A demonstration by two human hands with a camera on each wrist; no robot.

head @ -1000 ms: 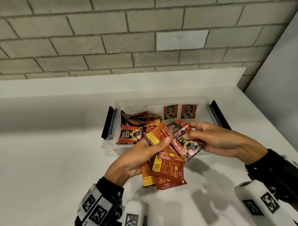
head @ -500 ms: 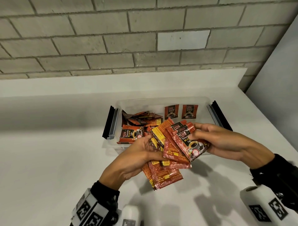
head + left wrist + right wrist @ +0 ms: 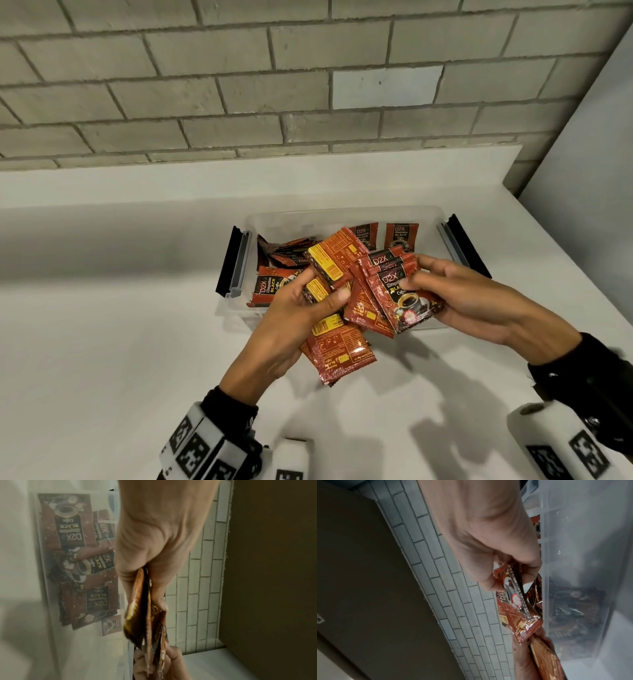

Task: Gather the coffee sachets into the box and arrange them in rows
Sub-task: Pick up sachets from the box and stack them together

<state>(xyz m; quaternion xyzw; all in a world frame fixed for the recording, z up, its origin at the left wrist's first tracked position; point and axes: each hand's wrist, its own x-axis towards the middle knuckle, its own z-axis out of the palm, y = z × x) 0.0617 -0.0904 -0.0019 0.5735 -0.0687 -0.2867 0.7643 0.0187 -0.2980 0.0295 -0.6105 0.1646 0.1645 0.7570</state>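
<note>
A clear plastic box (image 3: 342, 214) with black side latches sits on the white counter. Loose red coffee sachets (image 3: 274, 289) lie heaped in its left half, and two sachets (image 3: 400, 234) stand against its far wall. Just in front of the box, my left hand (image 3: 308, 301) grips a fanned bunch of sachets (image 3: 337, 346), yellow-labelled backs up. My right hand (image 3: 421, 284) pinches several face-up sachets (image 3: 404, 301) at the bunch's right side. In the left wrist view the bunch (image 3: 142, 615) hangs edge-on from my left hand (image 3: 154, 582). The right wrist view has my right hand (image 3: 505, 574) pinching sachets (image 3: 518, 615).
A grey brick wall (image 3: 274, 85) rises behind a white ledge at the back. A pale wall panel (image 3: 589, 171) closes the right side. Bare white counter (image 3: 102, 342) spreads to the left and in front of the box.
Both hands have risen slightly toward the box with the bunch. The sachets have fanned wider, and one yellow-labelled sachet now sticks up at the top left.
</note>
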